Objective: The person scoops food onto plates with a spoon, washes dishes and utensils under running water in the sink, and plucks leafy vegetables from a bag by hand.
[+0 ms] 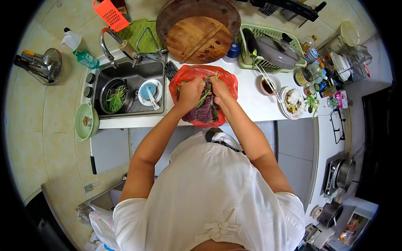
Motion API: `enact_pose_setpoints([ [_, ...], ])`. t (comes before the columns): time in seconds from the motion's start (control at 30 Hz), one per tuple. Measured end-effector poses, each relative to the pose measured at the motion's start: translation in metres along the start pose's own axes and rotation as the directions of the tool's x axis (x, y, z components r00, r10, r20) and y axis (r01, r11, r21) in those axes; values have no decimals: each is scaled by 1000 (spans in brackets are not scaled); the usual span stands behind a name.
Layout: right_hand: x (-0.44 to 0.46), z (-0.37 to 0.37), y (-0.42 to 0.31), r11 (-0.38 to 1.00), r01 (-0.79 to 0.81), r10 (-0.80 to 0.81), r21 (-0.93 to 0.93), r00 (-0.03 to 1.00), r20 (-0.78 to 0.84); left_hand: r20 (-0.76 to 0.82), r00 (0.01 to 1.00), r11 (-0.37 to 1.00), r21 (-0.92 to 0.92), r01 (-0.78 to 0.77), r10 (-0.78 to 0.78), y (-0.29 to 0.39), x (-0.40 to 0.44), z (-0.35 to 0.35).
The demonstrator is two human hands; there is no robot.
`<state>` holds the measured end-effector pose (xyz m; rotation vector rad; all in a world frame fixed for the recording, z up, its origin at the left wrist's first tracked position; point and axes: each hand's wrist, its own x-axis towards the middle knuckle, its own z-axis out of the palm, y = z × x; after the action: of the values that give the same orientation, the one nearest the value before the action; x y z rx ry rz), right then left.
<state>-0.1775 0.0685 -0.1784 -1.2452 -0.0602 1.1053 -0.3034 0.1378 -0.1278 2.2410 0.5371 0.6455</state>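
Note:
Purple-leaved greens [206,109] with green stems lie bunched in an open red plastic bag [229,78] on the white counter. My left hand [191,93] is closed on the greens at the left of the bunch, its fingertips partly hidden. Just across from it, my right hand [220,90] has its fingers bent around stems and leaves. Both hands are over the bag's mouth, a small gap apart. Inside a metal pot [103,100] in the sink are loose green stems [116,99].
Left of the bag is a steel sink [138,72] holding stacked bowls [148,91]. Behind stand round wooden boards [197,39]. To the right are a green dish rack [272,65], a bowl of dark liquid [268,85], a food plate [293,102] and several jars [302,77].

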Motion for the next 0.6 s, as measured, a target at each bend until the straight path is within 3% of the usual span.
enact_pose_setpoints([
  [0.03, 2, 0, 1, 1000, -11, 11, 26, 1000, 10, -12, 1000, 1000, -7, 11, -12, 0, -1, 0],
  [0.13, 4, 8, 7, 951, 216, -235, -222, 970, -59, -65, 998, 998, 65, -12, 16, -4, 0, 1],
  [0.17, 3, 4, 5, 485, 503, -630, -715, 768, 114, -83, 996, 994, 107, -26, 35, -5, 0, 1],
  [0.23, 55, -39, 22, 608, 431, -612, -667, 790, -47, -78, 996, 997, 68, -44, 50, 14, -2, -15],
  [0.3, 50, -71, 9, 777, 327, -448, -539, 888, -107, -61, 998, 1000, -21, -8, 6, 17, -8, -23],
  [0.33, 28, -71, -15, 861, 247, -302, -444, 951, -58, -55, 998, 996, -89, 31, -36, 9, -6, -24],
  [0.37, 17, -67, -20, 867, 288, -323, -406, 946, -18, -39, 996, 984, -160, 79, -86, 1, -10, -24],
  [0.4, 2, -58, -25, 862, 312, -336, -400, 942, 11, 16, 983, 920, -348, 178, -184, -11, -12, -22],
  [0.47, -24, -34, -39, 844, 370, -372, -388, 925, 71, 166, 932, 666, -660, 348, -323, -31, -4, -17],
  [0.5, -29, -28, -41, 846, 387, -378, -368, 921, 100, 217, 901, 574, -709, 410, -376, -25, -1, -20],
  [0.6, -40, -15, -42, 673, 556, -536, -488, 821, 197, 269, 871, 501, -732, 462, -411, -22, 3, -22],
])
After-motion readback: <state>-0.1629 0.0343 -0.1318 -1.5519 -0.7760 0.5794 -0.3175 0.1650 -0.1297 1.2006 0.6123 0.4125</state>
